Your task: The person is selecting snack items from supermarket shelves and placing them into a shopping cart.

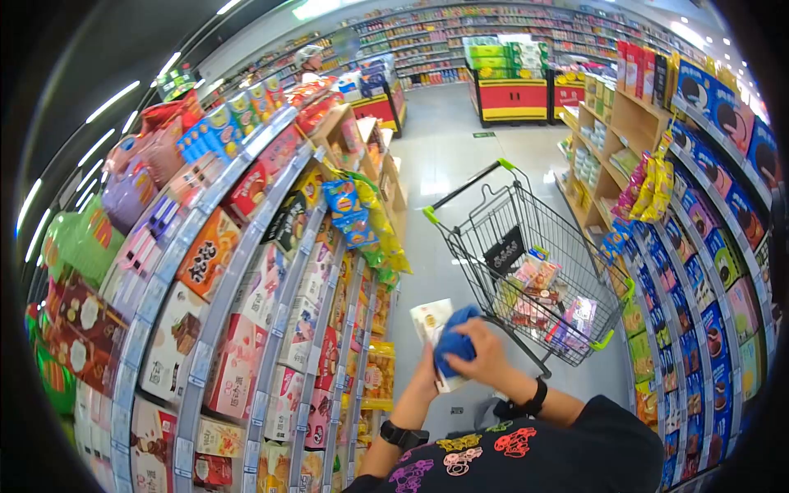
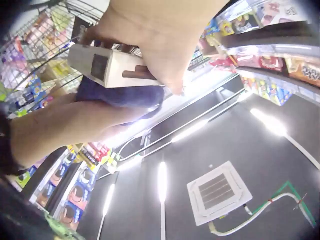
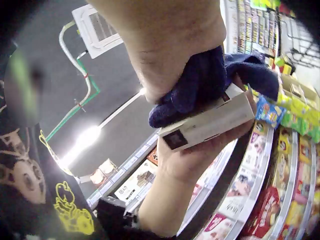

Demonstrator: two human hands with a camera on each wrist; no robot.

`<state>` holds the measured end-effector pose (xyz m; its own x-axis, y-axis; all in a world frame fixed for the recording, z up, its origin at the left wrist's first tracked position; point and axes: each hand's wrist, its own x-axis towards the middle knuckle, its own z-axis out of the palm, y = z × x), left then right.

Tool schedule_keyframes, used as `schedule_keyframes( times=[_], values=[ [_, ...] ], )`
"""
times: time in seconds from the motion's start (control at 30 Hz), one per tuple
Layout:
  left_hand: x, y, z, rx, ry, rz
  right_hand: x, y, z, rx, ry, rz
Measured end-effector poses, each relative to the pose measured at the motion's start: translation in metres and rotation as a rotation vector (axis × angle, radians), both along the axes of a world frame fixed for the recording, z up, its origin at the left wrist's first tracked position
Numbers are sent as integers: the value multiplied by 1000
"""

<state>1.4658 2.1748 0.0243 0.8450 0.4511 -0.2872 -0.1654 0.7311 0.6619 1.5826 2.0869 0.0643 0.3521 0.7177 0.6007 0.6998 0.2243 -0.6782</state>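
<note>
In the head view my left hand (image 1: 424,380) holds a small white box (image 1: 429,317) with printing on its face. My right hand (image 1: 486,353) grips a bunched blue cloth (image 1: 454,337) and presses it against that box. The left wrist view shows the box's narrow end (image 2: 102,67) with a dark square on it, under my left hand's fingers, and the cloth (image 2: 120,95) along its side. From the right wrist, the cloth (image 3: 200,82) lies over the box (image 3: 212,122), while my left hand (image 3: 200,152) supports it from the other side.
A wire shopping cart (image 1: 526,263) with green corners stands ahead, holding several packages. Shelves of boxed snacks (image 1: 238,361) line the left, and blue packages (image 1: 715,329) fill the right shelves. Hanging snack bags (image 1: 362,222) stick out into the aisle. Red display counters (image 1: 511,100) stand farther back.
</note>
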Motion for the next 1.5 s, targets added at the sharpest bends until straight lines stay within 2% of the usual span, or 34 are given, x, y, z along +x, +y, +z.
schedule_keyframes(
  times=[0.1,0.17,0.2,0.27,0.37,0.4,0.5,0.7,0.8,0.9,0.93,1.03,1.07,1.17,1.2,1.3,1.37,1.43,1.5],
  values=[
    [-40,5,-13,103,-37,187,-42,-18,-12,-66,-83,69],
    [-67,-10,-9,215,9,248,-54,-22,-26,-67,-22,71],
    [-75,-17,-4,153,-22,271,-58,-20,-34,-50,12,37],
    [-90,-24,-16,160,-81,187,-62,-19,-35,-66,140,-51],
    [-99,-29,-28,107,-108,150,-54,-11,-40,-36,732,24],
    [-100,-30,-24,81,-71,167,-50,-14,-38,-28,789,99],
    [-96,-33,-20,142,41,230,-48,-29,-39,-90,1425,504],
    [-69,-28,-23,479,79,365,-60,-55,-40,-198,1417,503],
    [-48,-27,-35,498,84,379,-49,-58,-51,-278,1385,531],
    [-32,-31,-22,339,103,248,-44,-55,-50,-331,1276,472],
    [-25,-24,-54,369,13,180,-44,-53,-45,-352,1190,413],
    [-9,-19,-69,285,-62,-6,-27,-43,-32,-241,1183,387],
    [-3,-25,-50,236,-36,19,-14,-39,-42,-240,1149,386],
    [26,-29,-22,100,25,28,15,-34,-28,-253,929,381],
    [39,-25,-23,61,-11,63,25,-35,-23,-286,735,329],
    [72,-11,-1,-60,-21,69,59,-38,-13,-308,382,356],
    [102,16,-37,-89,24,226,85,-45,-19,-406,607,316],
    [129,29,-52,-108,73,398,124,-49,-57,-482,871,234],
    [150,32,-54,-134,160,448,171,-46,-106,-330,833,-172]
  ],
)
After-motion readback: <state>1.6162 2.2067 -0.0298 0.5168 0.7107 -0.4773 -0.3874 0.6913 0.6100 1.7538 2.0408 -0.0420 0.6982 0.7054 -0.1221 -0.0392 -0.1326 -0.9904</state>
